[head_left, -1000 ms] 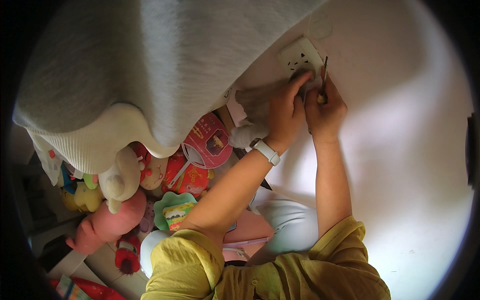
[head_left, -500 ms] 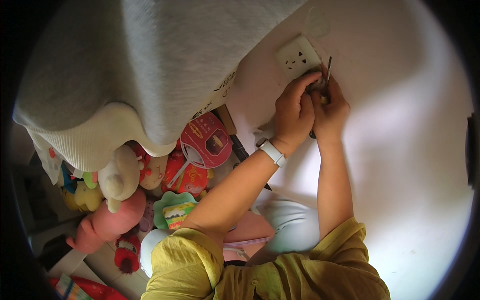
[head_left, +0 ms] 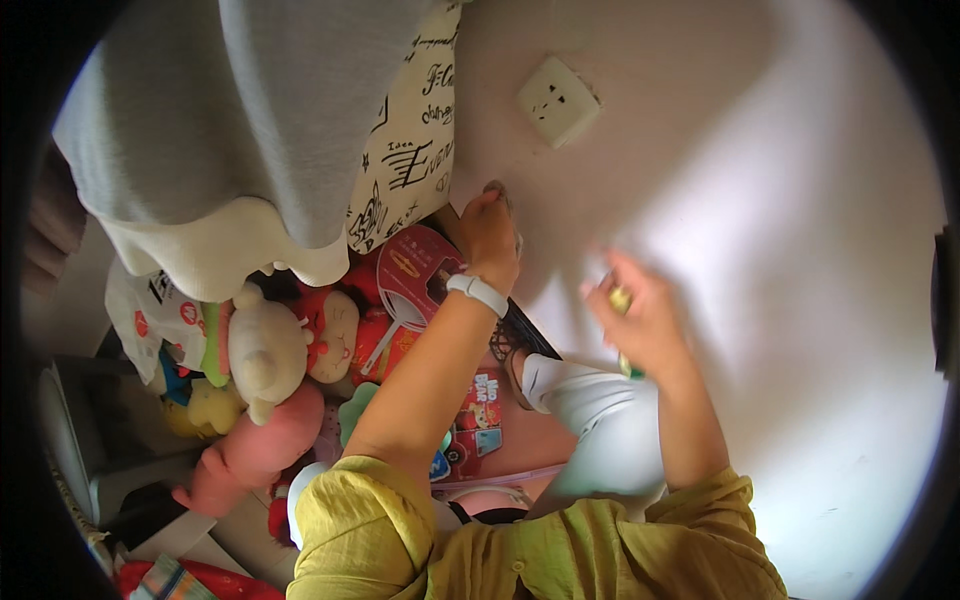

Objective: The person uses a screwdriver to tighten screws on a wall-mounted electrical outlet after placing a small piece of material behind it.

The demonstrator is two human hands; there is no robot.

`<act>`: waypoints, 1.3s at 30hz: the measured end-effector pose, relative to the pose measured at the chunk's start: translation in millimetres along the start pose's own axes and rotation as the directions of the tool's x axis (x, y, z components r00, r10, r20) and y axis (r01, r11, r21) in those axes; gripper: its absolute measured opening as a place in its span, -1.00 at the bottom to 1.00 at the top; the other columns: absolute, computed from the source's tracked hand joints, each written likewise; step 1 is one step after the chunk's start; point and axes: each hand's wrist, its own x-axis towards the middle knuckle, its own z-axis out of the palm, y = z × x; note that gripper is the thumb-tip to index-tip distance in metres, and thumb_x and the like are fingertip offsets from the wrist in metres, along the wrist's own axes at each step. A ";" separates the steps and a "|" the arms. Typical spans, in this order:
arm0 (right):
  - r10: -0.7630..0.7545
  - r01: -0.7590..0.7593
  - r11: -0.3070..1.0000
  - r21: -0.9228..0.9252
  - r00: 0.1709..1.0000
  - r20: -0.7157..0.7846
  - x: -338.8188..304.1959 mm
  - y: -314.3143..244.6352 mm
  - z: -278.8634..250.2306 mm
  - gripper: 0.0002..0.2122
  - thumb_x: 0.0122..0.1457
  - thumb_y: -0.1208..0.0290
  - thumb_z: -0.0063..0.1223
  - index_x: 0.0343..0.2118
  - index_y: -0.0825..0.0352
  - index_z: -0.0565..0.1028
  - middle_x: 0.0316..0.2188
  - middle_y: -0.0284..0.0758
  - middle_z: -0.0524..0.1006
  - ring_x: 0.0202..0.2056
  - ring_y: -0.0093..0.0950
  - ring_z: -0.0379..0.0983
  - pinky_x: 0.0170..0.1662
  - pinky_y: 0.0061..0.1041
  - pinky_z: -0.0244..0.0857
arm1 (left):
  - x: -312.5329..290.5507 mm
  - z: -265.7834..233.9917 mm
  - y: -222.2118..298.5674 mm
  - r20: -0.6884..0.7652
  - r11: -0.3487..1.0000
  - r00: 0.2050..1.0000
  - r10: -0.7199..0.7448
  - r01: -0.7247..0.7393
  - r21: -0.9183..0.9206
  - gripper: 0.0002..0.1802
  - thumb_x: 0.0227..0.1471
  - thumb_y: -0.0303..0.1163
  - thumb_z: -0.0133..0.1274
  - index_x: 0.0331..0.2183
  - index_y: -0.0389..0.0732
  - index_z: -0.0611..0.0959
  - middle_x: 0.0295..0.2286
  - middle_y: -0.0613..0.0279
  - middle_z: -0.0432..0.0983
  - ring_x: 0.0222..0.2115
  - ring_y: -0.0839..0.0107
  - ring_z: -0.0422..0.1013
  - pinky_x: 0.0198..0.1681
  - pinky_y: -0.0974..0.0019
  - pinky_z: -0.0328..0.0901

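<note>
My right hand (head_left: 645, 318) is closed around a screwdriver (head_left: 621, 300) with a yellow and green handle, in front of the pale wall. Motion blurs its fingertips and the tool's shaft. My left hand (head_left: 488, 238), wearing a white watch band (head_left: 478, 293) at the wrist, is closed beside the white cloth with black lettering. A bit of something dark and greyish shows at its fingertips, too small to name. Above both hands, a white wall socket (head_left: 558, 102) sits tilted in view, and neither hand touches it.
Grey fabric (head_left: 270, 110) with a white edge hangs at upper left, beside the lettered cloth (head_left: 405, 150). Below lie a red hand fan (head_left: 415, 265), a white plush toy (head_left: 268, 345) and a pink plush toy (head_left: 265, 445). A grey bin (head_left: 110, 430) stands far left.
Both hands have come away from the socket and separated. My left hand moved left and down towards the fan; my right hand came down with the screwdriver. The view has shifted too.
</note>
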 end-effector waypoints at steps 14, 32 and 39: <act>-0.278 0.410 0.907 -0.095 0.753 0.597 -55.2 26.1 4.3 -0.70 0.05 0.28 0.10 -0.20 0.36 0.51 -0.44 -0.08 0.55 -0.39 -0.14 0.48 -0.29 -0.30 0.35 | -135.9 -85.7 83.9 0.182 0.982 0.982 0.055 -0.086 0.167 -0.90 -0.01 -0.54 0.09 -0.35 -0.22 0.55 -0.45 0.28 0.51 -0.45 0.44 0.44 -0.38 0.36 0.37; -0.380 -0.207 0.559 0.802 0.796 0.471 -114.7 -26.0 39.6 -0.75 0.23 0.31 -0.08 -0.18 0.41 0.46 -0.64 -0.38 0.44 -0.72 -0.65 0.32 -0.63 -0.69 0.18 | -320.5 -142.6 150.5 0.298 0.979 0.933 0.203 -0.189 -0.075 -0.77 0.11 -0.39 -0.05 -0.14 -0.13 0.44 -0.26 0.28 0.47 -0.22 0.38 0.42 -0.14 0.28 0.36; 0.088 -0.424 0.117 0.898 0.905 0.416 -160.3 55.4 40.5 -0.77 0.15 0.32 -0.01 -0.23 0.38 0.46 -0.61 -0.41 0.39 -0.69 -0.62 0.27 -0.64 -0.59 0.19 | -357.8 -191.5 155.2 0.398 0.911 0.839 0.372 -0.413 0.019 -0.62 0.08 -0.49 -0.13 -0.02 -0.22 0.35 -0.13 0.18 0.43 -0.09 0.30 0.38 -0.01 0.22 0.30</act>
